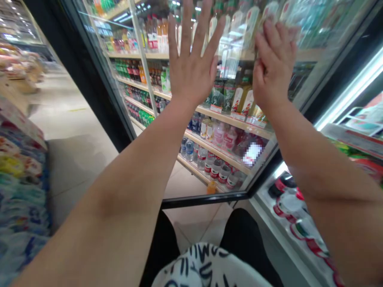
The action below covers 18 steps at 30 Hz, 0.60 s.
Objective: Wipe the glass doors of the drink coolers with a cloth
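blurred labels on upper bottles [251,24], right-hand shelves [356,137] cut off

"How is the left hand [193,73] held?"
"Raised, back toward the viewer — fingers straight and spread wide, the left arm [119,179] stretched forward."
"And the right hand [273,65]?"
"Raised too — fingers closer together and partly bent, the right arm [326,159] reaching up and inward, bare like the other."

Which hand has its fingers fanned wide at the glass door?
The left hand, at the glass door: its fingers are long and straight with clear gaps between them. The right hand has its fingers closer together and bent.
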{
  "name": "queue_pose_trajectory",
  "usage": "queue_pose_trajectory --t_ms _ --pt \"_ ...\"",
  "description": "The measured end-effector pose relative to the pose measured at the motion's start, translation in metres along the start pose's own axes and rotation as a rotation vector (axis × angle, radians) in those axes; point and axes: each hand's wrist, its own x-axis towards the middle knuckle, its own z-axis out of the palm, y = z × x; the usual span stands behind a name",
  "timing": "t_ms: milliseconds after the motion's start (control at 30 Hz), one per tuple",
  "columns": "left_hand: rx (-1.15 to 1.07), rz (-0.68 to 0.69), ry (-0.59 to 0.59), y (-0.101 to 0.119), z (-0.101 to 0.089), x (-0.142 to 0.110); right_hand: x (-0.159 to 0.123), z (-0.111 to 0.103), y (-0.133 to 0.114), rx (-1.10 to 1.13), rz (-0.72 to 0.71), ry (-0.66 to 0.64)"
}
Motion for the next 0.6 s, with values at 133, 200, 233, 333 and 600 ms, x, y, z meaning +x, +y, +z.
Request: queue_pose_trajectory --t_ms 133,200,233,333,600 --pt "-0.036 -0.008 -0.002 -0.001 0.0 0.001 -0.019 0.003 -0.016 -0.065 0.04 0.027" --pt "-0.078 -0.021 -0.009 -0.002 0.0 0.001 -0.035 0.004 -0.021 -0.067 0.014 -0.083" --pt "-0.1 -0.03 -0.017 -0.002 0.0 0.001 -0.039 0.004 -0.02 -0.064 0.003 -0.136" --pt "-0.127 -0.052 -0.049 -0.004 0.0 0.002 -0.032 0.001 -0.008 -0.063 0.032 -0.109" --pt "-0.141 -0.038 -0.08 -0.008 0.007 0.002 -0.072 0.016 -0.019 -0.099 0.161 0.017"
